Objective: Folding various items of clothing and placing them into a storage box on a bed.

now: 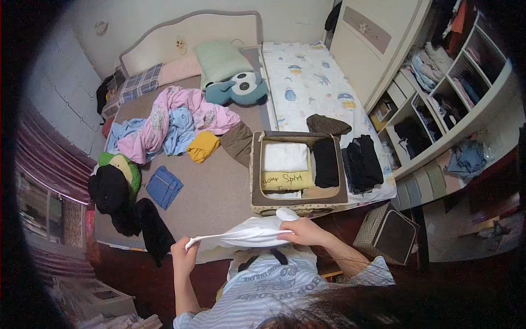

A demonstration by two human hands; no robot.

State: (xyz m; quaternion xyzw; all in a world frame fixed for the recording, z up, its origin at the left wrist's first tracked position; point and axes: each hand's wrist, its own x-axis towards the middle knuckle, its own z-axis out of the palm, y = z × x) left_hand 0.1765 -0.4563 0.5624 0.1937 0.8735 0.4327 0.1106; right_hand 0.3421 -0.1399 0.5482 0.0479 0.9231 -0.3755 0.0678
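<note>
Stretched between my two hands in front of my body is a white cloth garment (pixel 246 233); its exact kind I cannot make out. My left hand (pixel 184 253) pinches one end of it. The other end is bunched in my right hand (pixel 304 231), with a fold sticking up above the fingers. Just beyond the cloth, at the bed's edge, stands an open fabric storage box (pixel 257 186) with a brown rim. Inside it lie a folded white garment (pixel 286 158), a yellow piece with lettering (pixel 287 180) and folded black clothing (pixel 326 164).
Folded black clothes (pixel 364 164) lie right of the box, a brown garment (pixel 327 125) behind it. Folded jeans (pixel 164 187), a yellow garment (pixel 203 147), a pink blanket (pixel 181 112) and black clothes (pixel 153 225) are on the bed. A second box (pixel 386 233) sits lower right, beside open wardrobe shelves (pixel 438 109).
</note>
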